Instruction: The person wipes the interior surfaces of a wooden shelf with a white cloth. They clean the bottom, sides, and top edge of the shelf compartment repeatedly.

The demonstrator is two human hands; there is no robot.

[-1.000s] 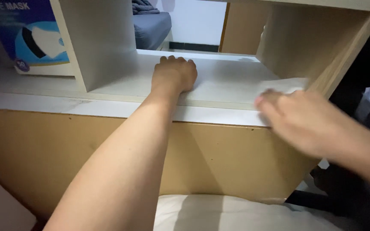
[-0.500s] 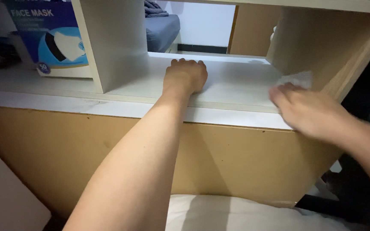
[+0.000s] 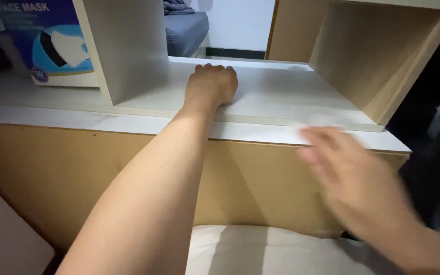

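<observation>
Cushion: a pale cushion (image 3: 260, 252) lies at the very bottom of the view, nearest the camera, below the wooden front.
Right hand: the right hand (image 3: 355, 175) is blurred, in front of the wooden front panel and just below the shelf's white front edge; its fingers (image 3: 314, 145) point up and left and look loosely spread, flat rather than curled.
What the right hand holds: a faint pale smear sits at the fingertips on the shelf edge; I cannot tell whether it is a cloth or tissue, nor whether the hand grips it.
Front panel: a tan wooden panel (image 3: 77, 173) runs across the view under the shelf.
Left arm: the bare forearm reaches up and away from the camera, crossing over the white front edge.
Left hand: the left hand (image 3: 211, 85) rests on the shelf, curled into a loose fist, knuckles up, fingers tucked under and pressed together; nothing is seen in it.
Shelf: the white shelf (image 3: 281, 97) is the floor of an open cubby, with a white divider (image 3: 123, 46) on the left and a wooden side wall (image 3: 362, 56) on the right.
Box: a blue and white box (image 3: 47, 43) stands in the next cubby, left of the divider, well apart from both hands.
Beyond: through the open back, a grey bed (image 3: 184, 30) shows in the room behind.
</observation>
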